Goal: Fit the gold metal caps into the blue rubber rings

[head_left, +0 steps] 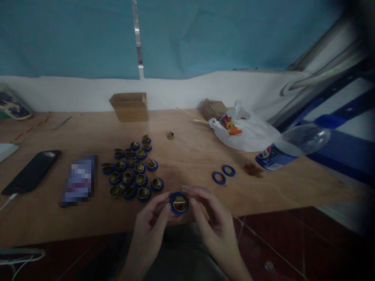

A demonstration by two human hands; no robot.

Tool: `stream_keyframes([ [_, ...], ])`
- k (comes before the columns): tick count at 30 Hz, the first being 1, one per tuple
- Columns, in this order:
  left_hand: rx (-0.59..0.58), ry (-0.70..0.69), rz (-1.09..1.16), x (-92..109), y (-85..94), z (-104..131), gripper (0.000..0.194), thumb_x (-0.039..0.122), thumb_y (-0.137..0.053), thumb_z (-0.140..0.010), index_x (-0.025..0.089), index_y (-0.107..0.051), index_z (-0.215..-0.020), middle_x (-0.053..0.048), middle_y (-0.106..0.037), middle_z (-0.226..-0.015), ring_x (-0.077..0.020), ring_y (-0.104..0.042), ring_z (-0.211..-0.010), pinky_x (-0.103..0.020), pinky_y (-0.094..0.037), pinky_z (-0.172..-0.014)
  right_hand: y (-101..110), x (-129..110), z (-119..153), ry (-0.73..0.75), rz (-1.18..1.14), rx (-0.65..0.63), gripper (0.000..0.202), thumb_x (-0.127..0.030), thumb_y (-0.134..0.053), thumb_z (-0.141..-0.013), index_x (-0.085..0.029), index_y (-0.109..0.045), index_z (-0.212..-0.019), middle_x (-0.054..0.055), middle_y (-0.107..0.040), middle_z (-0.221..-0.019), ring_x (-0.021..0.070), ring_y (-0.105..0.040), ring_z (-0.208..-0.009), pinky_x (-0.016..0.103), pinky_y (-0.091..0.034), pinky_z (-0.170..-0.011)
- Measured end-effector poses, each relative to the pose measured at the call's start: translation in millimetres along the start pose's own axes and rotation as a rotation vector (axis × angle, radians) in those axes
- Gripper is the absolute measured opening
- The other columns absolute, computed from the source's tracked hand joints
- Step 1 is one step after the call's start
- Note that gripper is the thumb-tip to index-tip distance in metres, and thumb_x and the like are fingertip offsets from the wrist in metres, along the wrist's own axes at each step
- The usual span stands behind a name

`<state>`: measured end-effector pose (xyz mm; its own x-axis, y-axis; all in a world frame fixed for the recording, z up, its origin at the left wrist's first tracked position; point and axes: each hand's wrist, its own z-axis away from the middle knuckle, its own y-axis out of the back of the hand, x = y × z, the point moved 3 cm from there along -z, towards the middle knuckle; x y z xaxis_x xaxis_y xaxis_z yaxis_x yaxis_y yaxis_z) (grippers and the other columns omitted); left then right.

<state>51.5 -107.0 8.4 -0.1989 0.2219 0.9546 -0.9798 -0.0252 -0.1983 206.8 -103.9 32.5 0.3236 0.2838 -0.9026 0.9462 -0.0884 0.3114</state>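
Note:
A round brass-coloured piece with a blue ring around it (179,203) is held up near the table's front edge. My left hand (154,220) grips its left side between thumb and fingers. On its right side, the fingers of my right hand (211,218) are closed against the rim. Several similar brass pieces in blue rings (128,178) lie grouped to the left of my hands. Farther back, one brass piece (170,135) sits alone without a ring. Two loose blue rings (219,178) rest on the table to the right.
The wooden table (187,156) bears a cardboard box (131,107) at the back, a white plastic bag (249,130) and a tilted bottle (295,146) at right. A black phone (32,171) and a pixelated packet (79,179) lie at left.

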Motion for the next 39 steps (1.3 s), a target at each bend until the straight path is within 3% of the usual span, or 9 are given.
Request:
stream_keyframes([
  [4,0.022,-0.021,-0.013,1.4,0.7,0.8,0.033,0.041,-0.063,-0.084,0.018,-0.07,-0.106,-0.009,-0.076,-0.105,-0.0246,-0.074,-0.089,-0.036,-0.063,-0.077,-4.0,4.2,0.2,-0.203,-0.143,-0.059,0.025,-0.032,-0.055,-0.092,-0.027,-0.063,-0.116,0.007,-0.069,-0.115,0.0224,-0.067,-0.105,0.04,-0.056,-0.092],
  [9,0.021,0.025,-0.009,0.0,1.3,-0.4,0.038,0.041,-0.064,-0.082,0.017,-0.069,-0.111,-0.011,-0.075,-0.106,-0.0251,-0.075,-0.086,-0.038,-0.063,-0.074,-5.5,1.9,2.4,-0.262,-0.183,-0.129,0.023,-0.036,-0.054,-0.093,-0.028,-0.069,-0.109,0.004,-0.073,-0.105,0.0211,-0.068,-0.098,0.037,-0.056,-0.088],
  [15,-0.02,0.135,-0.014,-5.3,3.9,-3.4,0.037,0.041,-0.065,-0.08,0.011,-0.069,-0.101,-0.009,-0.078,-0.078,-0.0211,-0.074,-0.062,-0.034,-0.063,-0.061,-12.6,11.2,3.1,-0.373,-0.287,-0.163,0.024,-0.038,-0.056,-0.091,-0.023,-0.069,-0.104,0.004,-0.074,-0.092,0.0192,-0.069,-0.084,0.033,-0.056,-0.079],
  [19,-0.024,0.178,-0.037,-8.5,7.4,-3.6,0.034,0.038,-0.062,-0.081,0.011,-0.067,-0.101,-0.007,-0.076,-0.07,-0.0199,-0.072,-0.057,-0.031,-0.061,-0.057,-16.3,13.4,2.4,-0.425,-0.343,-0.207,0.022,-0.038,-0.057,-0.089,-0.02,-0.068,-0.098,0.003,-0.071,-0.083,0.017,-0.068,-0.076,0.03,-0.056,-0.071],
  [29,-0.144,0.14,-0.052,-1.7,15.2,-3.0,0.023,0.032,-0.064,-0.08,0.013,-0.068,-0.093,-0.004,-0.076,-0.066,-0.017,-0.071,-0.054,-0.026,-0.058,-0.054,-10.9,12.2,6.8,-0.306,-0.328,-0.199,0.013,-0.029,-0.062,-0.085,-0.02,-0.067,-0.093,0.0,-0.065,-0.074,0.0126,-0.061,-0.069,0.023,-0.048,-0.064],
  [39,-0.138,0.042,-0.099,5.2,18.4,-5.6,0.017,0.028,-0.063,-0.081,0.016,-0.07,-0.09,-0.001,-0.074,-0.062,-0.0158,-0.07,-0.053,-0.023,-0.058,-0.053,-16.0,11.3,7.6,-0.245,-0.332,-0.177,0.011,-0.027,-0.06,-0.088,-0.022,-0.064,-0.096,-0.003,-0.059,-0.068,0.0114,-0.058,-0.063,0.022,-0.045,-0.059],
])
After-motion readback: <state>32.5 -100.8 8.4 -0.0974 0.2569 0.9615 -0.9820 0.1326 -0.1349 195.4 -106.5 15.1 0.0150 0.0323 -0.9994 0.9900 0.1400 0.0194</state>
